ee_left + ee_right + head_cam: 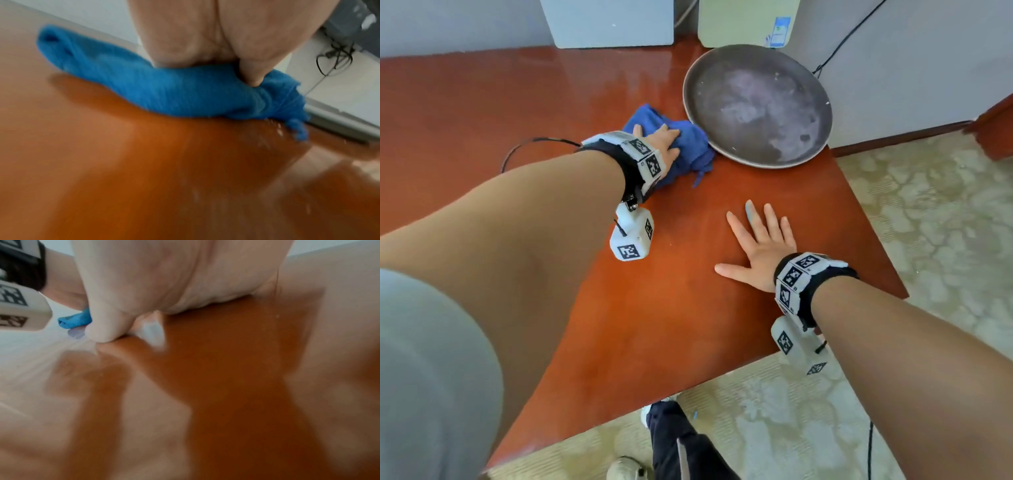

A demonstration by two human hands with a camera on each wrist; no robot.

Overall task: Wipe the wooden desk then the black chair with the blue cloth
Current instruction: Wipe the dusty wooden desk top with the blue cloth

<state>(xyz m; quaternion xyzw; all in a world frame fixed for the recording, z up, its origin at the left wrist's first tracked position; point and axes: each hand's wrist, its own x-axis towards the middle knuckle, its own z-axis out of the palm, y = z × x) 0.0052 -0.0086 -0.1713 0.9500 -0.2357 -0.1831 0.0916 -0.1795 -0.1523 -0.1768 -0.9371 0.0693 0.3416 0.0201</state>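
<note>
My left hand (pixel 662 145) grips the cloth (pixel 688 150) on the desk (pixel 517 113) beside the pan (pixel 756 102); right hand (pixel 760 250) flat, fingers spread. Desk wiping seems under way; chair unseen, not yet wiped.

Right hand (pixel 164 280) flat on wooden desk (pixel 226 386), blue cloth (pixel 76 320) beyond

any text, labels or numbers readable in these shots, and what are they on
No readable words or numbers.
Blue sticker on the cream box behind the desk: print too small and blurred to read.
Wrist bands and camera units: black-and-white square marker codes only, no lettering.
</note>
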